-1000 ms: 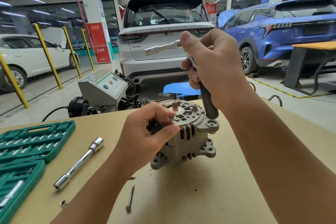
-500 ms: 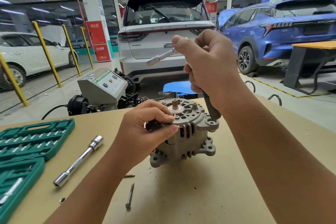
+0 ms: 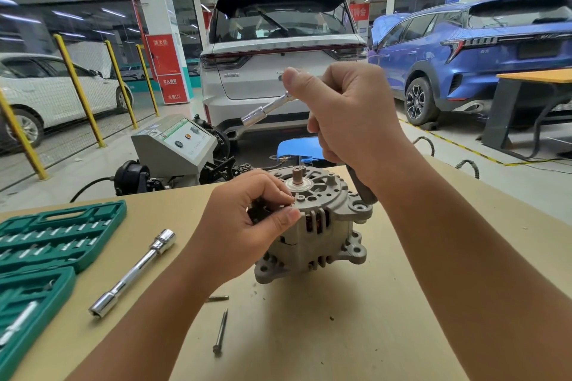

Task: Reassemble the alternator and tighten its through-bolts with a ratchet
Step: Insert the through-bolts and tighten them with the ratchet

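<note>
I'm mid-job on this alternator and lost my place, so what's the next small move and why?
Probably lower the ratchet so its socket drops onto the bolt that the left hand pinches at the rim of the alternator. The right hand holds the tool raised, clear of the housing, and another long bolt lies loose on the table.

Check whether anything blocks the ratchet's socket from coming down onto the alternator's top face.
The left hand does: its fingers pinch the near-left edge of the alternator, covering that side. The ratchet, gripped by the right hand, hangs above; the remaining face looks open.
</note>
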`<action>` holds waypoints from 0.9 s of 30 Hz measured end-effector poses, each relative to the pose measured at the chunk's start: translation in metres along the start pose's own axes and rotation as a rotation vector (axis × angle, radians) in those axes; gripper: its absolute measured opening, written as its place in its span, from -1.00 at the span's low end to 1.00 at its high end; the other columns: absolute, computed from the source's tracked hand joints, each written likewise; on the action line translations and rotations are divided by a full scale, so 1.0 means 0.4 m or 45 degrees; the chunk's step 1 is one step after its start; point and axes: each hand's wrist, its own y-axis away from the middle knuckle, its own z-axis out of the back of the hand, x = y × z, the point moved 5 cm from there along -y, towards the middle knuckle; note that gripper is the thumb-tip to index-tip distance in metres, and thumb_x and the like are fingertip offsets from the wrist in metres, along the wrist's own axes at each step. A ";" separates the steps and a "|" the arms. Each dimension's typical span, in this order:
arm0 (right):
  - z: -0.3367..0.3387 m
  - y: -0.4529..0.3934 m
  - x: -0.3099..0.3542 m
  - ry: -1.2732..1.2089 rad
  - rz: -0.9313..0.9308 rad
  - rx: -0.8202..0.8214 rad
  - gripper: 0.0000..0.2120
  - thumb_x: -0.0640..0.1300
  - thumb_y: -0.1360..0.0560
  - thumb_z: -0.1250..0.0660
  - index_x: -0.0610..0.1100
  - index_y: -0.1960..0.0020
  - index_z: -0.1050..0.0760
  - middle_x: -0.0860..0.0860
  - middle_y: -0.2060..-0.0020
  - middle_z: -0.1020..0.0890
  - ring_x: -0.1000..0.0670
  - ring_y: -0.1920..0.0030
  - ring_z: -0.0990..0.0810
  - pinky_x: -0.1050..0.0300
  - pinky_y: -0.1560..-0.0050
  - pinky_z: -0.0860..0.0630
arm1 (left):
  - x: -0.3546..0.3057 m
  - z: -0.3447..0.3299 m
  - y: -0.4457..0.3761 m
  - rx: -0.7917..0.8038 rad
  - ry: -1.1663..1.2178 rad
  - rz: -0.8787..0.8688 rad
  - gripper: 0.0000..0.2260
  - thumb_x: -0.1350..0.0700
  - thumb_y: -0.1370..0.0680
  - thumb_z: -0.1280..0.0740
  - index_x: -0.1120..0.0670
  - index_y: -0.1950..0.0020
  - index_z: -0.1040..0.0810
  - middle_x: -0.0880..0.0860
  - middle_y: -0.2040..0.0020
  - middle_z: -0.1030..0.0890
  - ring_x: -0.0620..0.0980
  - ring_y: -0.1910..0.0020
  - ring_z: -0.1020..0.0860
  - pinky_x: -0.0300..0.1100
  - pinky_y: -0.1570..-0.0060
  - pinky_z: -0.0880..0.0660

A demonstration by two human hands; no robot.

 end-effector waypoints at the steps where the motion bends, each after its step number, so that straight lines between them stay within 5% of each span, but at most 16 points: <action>1: 0.001 -0.001 0.000 0.007 0.001 0.001 -0.41 0.21 -0.50 -0.45 -0.35 0.22 -0.41 -0.34 0.28 -0.61 -0.11 0.43 -0.45 -0.03 0.31 -0.48 | -0.003 -0.001 -0.001 -0.005 -0.020 -0.007 -0.89 0.10 -0.44 -0.53 -0.06 0.12 -0.64 -0.13 0.10 -0.67 0.00 0.05 -0.66 -0.25 0.07 -0.58; 8: 0.019 -0.005 0.018 0.094 0.075 0.061 -0.40 0.18 -0.45 -0.51 -0.35 0.26 -0.40 -0.36 0.30 -0.57 -0.07 0.44 -0.41 0.03 0.33 -0.41 | -0.006 -0.003 0.005 -0.074 -0.002 0.040 -0.84 -0.07 -0.44 -0.52 -0.04 0.08 -0.65 -0.09 0.13 -0.67 0.05 0.14 -0.64 -0.16 0.17 -0.60; 18: 0.060 -0.012 0.059 0.130 0.188 0.095 -0.43 0.13 -0.44 -0.53 -0.35 0.29 -0.40 -0.37 0.32 -0.55 -0.03 0.47 -0.33 0.08 0.35 -0.30 | -0.005 0.000 0.000 0.007 -0.033 0.079 -0.97 0.10 -0.50 -0.52 0.00 0.08 -0.74 -0.14 0.05 -0.69 -0.01 -0.02 -0.66 -0.24 0.01 -0.59; 23: 0.053 -0.009 0.061 0.138 0.203 0.102 -0.43 0.13 -0.43 -0.54 -0.35 0.29 -0.42 -0.35 0.33 -0.56 -0.02 0.47 -0.34 0.09 0.36 -0.32 | -0.003 0.000 -0.003 0.152 -0.047 0.099 -0.84 0.15 -0.55 -0.37 -0.02 -0.01 -0.74 -0.18 -0.01 -0.68 -0.05 -0.11 -0.64 -0.32 -0.06 -0.54; 27: 0.049 -0.006 0.058 0.153 0.223 0.110 -0.44 0.14 -0.43 -0.54 -0.34 0.28 -0.44 -0.32 0.35 -0.57 -0.01 0.47 -0.38 0.10 0.35 -0.36 | -0.001 0.002 -0.001 0.077 0.010 0.146 -0.88 0.01 -0.52 -0.45 -0.06 -0.04 -0.70 -0.16 -0.03 -0.67 -0.03 -0.02 -0.64 -0.27 0.04 -0.57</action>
